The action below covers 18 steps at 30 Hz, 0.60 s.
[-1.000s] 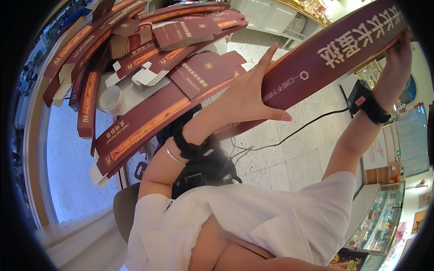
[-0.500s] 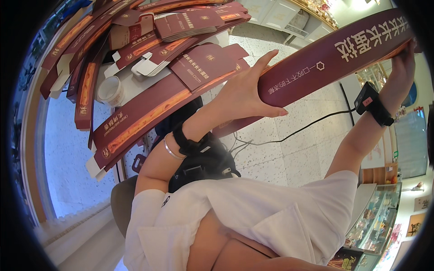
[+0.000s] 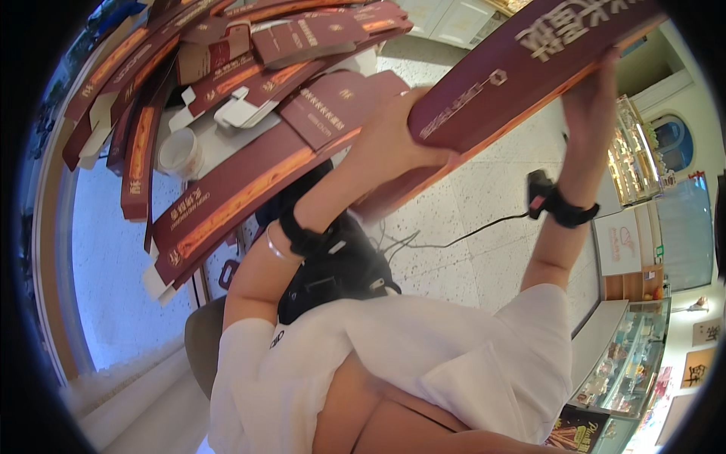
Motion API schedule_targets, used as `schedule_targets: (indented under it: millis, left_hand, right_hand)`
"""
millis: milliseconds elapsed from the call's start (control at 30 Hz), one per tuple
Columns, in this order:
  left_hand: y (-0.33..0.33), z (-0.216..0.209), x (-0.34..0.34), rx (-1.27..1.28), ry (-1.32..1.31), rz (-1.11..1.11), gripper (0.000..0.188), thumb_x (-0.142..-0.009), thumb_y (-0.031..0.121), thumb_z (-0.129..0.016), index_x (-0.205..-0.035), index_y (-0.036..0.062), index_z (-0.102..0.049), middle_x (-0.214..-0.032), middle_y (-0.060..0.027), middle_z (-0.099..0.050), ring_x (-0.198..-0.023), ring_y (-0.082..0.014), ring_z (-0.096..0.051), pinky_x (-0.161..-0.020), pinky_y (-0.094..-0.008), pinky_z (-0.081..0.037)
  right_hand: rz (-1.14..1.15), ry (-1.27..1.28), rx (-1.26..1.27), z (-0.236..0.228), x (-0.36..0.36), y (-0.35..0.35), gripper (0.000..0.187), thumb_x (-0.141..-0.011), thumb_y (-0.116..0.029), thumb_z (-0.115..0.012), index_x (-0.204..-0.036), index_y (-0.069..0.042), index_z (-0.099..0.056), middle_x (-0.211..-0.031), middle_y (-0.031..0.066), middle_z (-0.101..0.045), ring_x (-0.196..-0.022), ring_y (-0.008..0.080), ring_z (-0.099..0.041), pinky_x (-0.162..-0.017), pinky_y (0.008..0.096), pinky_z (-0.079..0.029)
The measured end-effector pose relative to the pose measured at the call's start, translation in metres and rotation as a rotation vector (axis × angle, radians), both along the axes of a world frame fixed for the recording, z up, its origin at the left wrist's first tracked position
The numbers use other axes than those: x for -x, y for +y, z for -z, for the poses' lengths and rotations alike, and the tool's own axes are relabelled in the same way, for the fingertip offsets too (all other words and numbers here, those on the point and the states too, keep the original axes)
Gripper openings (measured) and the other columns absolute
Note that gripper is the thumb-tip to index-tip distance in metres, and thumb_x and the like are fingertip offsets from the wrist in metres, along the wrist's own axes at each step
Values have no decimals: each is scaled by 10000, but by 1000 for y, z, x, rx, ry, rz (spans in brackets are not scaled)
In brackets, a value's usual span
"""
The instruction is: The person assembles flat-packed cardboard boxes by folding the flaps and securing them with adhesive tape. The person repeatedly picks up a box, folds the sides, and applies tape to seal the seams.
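Note:
A long maroon cardboard box [image 3: 484, 91] with pale printing and an orange pictured strip slants up to the far right, held off the table. My left hand [image 3: 401, 140] grips its near part, thumb on the lower side and fingers passing behind it. My right hand [image 3: 594, 98] is closed on the lower edge farther along; motion blurs its fingers. Beside my left forearm lies another long maroon box [image 3: 234, 200], a white flap sticking out at its near end. Against it rests a maroon carton panel [image 3: 325, 110].
Several maroon cartons [image 3: 302, 38] are heaped on the white table [image 3: 223, 151] at the left. A roll of tape [image 3: 180, 151] sits among them. A black bag [image 3: 333, 268] is below my left forearm, and a dark cable [image 3: 469, 236] runs toward my right wrist. A glass display case [image 3: 628, 356] stands at the right.
The held box has shifted left and up in the view and turned, showing more of its orange strip. My right hand has moved left with it; my left hand has shifted slightly left.

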<state>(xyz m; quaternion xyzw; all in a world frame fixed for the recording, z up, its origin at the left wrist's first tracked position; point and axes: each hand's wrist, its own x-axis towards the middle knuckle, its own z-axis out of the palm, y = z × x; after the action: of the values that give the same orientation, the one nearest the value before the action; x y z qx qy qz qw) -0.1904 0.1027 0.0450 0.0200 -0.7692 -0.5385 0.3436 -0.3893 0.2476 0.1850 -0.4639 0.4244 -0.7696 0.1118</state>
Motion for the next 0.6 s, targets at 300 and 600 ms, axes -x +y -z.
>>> schedule_targets:
  millis: [300,600]
  left_hand:
    - [-9,-11,-23,-288,-187,190,393,-891,255,-643,-1144,-40,-590,-958,-56,-653,-884,-98,-585,-777,-289,-486]
    - [-37,6,-28,-331,105,350,452,-930,148,-567,-1342,7,-446,-1324,-115,-500,-1042,-165,-557,-806,-283,-473]
  right_hand:
    - [29,-154,-1,10,-20,-34,373,-914,-243,-619,-1180,4,-535,-1159,88,-605,-1057,183,-584,-937,320,-463]
    - [-106,-18,-229,25,-46,-52,383,-889,-210,-650,-1171,31,-553,-1109,79,-629,-992,147,-600,-880,294,-475]
